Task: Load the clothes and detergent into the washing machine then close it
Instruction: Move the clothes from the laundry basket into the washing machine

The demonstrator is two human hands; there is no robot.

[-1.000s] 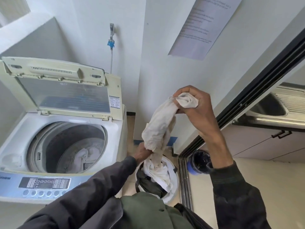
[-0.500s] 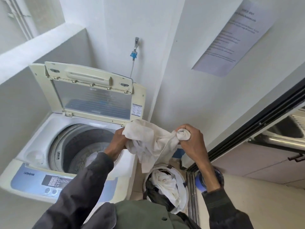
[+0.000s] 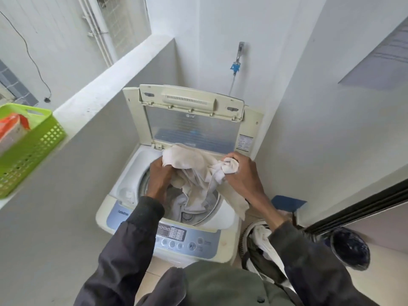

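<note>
Over tub rim (image 3: 209, 215), apparently, cloth (image 3: 192, 162).

One washing machine (image 3: 223, 218), two hands (image 3: 160, 175) (image 3: 245, 176), one held cloth (image 3: 189, 160), one tap (image 3: 240, 50)

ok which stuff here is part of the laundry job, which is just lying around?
Job: white garment, gripped by left hand and right hand; washing machine, lid up; laundry basket on the floor; orange packet in green basket (possibly detergent).
Lying about: dark bucket; paper notice.
</note>
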